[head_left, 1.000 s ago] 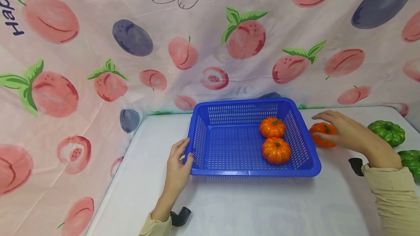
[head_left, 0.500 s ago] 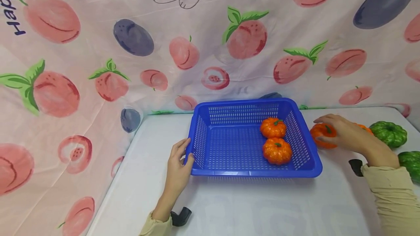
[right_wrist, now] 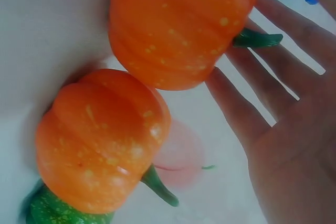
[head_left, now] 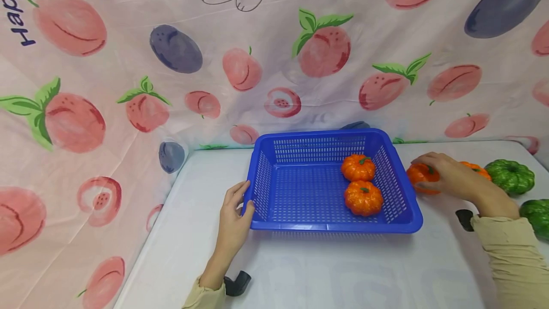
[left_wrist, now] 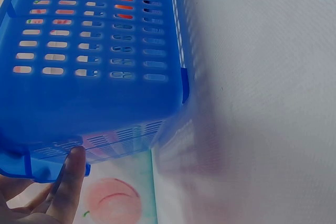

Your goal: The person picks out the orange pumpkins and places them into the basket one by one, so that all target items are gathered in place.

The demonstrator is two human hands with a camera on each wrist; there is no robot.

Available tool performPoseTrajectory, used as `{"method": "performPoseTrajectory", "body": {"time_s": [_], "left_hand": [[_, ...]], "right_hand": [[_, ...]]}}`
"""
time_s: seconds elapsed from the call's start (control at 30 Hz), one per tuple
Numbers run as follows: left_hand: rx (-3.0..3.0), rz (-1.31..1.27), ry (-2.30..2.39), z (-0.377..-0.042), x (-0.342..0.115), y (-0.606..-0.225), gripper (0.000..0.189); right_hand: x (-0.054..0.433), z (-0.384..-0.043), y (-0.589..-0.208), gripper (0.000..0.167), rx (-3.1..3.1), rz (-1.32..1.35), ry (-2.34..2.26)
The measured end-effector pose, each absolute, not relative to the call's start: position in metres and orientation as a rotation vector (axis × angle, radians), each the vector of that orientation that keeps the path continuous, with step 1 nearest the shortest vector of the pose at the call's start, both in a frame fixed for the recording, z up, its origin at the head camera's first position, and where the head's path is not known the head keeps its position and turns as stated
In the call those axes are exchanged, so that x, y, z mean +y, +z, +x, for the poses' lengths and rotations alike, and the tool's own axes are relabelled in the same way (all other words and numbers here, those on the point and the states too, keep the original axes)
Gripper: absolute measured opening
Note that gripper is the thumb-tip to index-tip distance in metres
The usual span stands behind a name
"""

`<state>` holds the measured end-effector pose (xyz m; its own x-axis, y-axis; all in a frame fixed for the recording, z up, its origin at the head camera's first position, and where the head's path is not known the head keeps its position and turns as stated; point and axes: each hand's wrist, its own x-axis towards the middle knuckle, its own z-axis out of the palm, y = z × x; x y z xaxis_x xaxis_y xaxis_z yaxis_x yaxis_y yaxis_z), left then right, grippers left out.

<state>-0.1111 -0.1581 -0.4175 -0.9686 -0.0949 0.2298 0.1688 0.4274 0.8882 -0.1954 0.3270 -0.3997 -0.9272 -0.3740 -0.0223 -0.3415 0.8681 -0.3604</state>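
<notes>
Pumpkin (head_left: 413, 175) grasping seems underway: your right hand (head_left: 455, 178) curls its fingers round it; your left hand (head_left: 233, 223) touches the basket (head_left: 326, 227), fingers relaxed. Next likely calls for lifting.

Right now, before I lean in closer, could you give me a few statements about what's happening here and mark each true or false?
1. Two orange pumpkins lie inside the blue basket. True.
2. The right hand is inside the basket. False: it is outside, to the right, at another orange pumpkin.
3. The left hand is at the basket's left end. True.
4. The green pumpkins are in the basket. False: they lie on the table, at the far right of the head view.
5. The cloth behind is plain black. False: it is pale, printed with fruit.
</notes>
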Motion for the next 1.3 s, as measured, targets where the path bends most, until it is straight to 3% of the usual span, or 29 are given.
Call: {"method": "performPoseTrajectory", "body": {"time_s": [0.83, 1.3], "left_hand": [[-2.433, -0.080, -1.558, -0.111, -0.157, -0.418, 0.046], [-2.434, -0.069, -1.554, -0.111, -0.158, -0.418, 0.046]], "right_hand": [[0.327, -0.197, -0.407, 0.056, 2.989, -0.596, -0.490], [0.321, -0.195, -0.390, 0.058, 3.026, -0.659, -0.531]]}}
